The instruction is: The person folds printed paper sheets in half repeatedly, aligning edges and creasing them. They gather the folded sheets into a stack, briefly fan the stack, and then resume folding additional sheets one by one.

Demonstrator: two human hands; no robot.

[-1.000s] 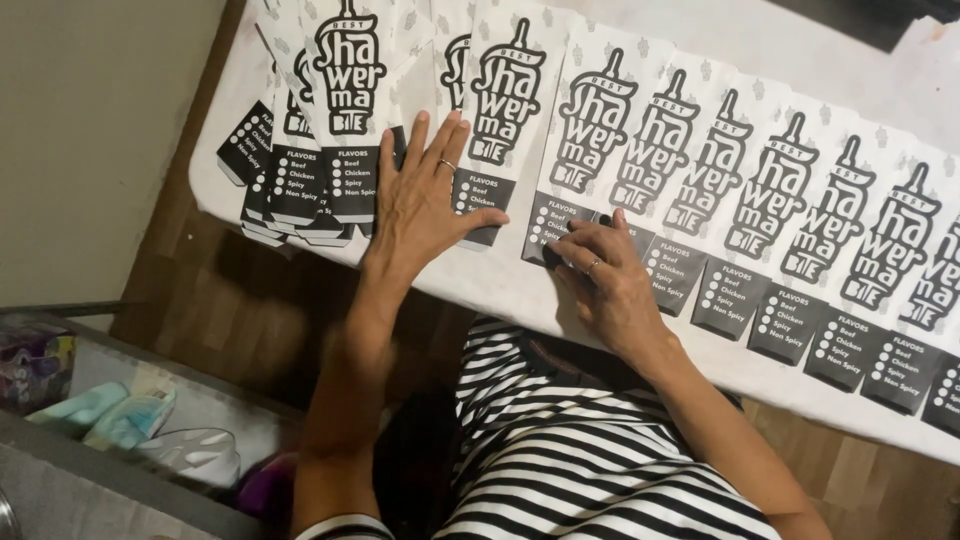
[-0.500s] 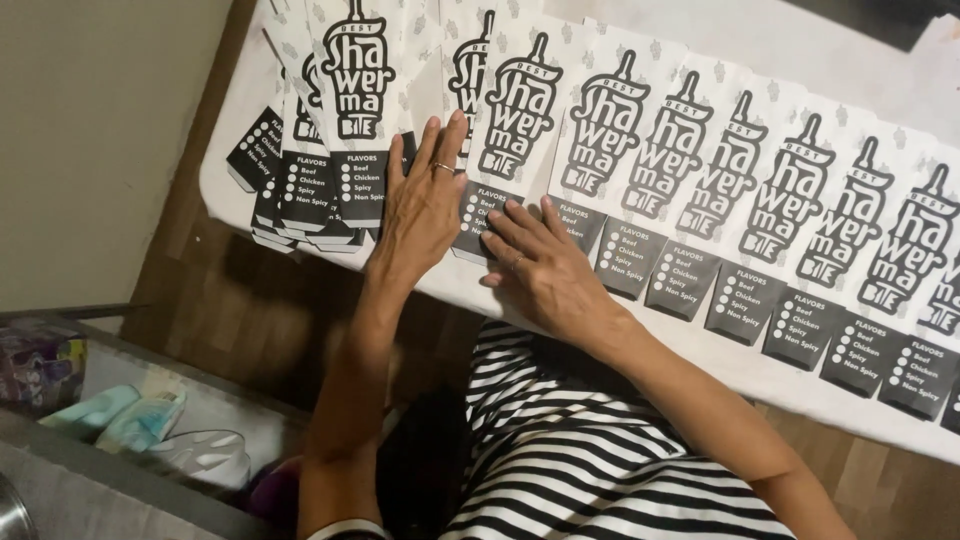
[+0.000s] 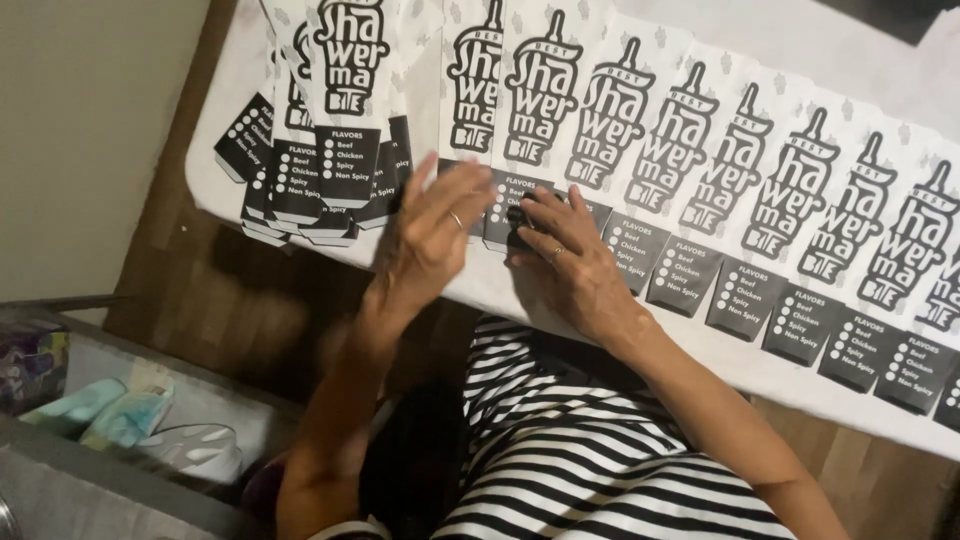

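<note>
Two hands work at the near edge of a table point(image 3: 760, 385) under a white cover. On it, white paper bags with bold black lettering and a dark tab at the bottom lie overlapped in a row point(image 3: 760, 200) that runs off to the right. The right hand point(image 3: 570, 265) lies flat, fingers spread and open, pressing on the dark tab of one bag point(image 3: 540, 110) near the left end of that row; its fingertips touch the tab and nothing is gripped. A ring shows on one finger. The left hand point(image 3: 430, 235) is lifted just beside it, blurred, fingers loosely spread and open, holding nothing; it hangs over the gap between the pressed bag and a stack point(image 3: 320, 160) of the same bags farther left. That stack is fanned out, its dark tabs sticking past one another toward the table edge. A ring shows on this hand too. The person wears a black-and-white striped top point(image 3: 590, 450). Down at lower left, below the table, a bin point(image 3: 130, 480) holds pale blue packets point(image 3: 100, 410).
</note>
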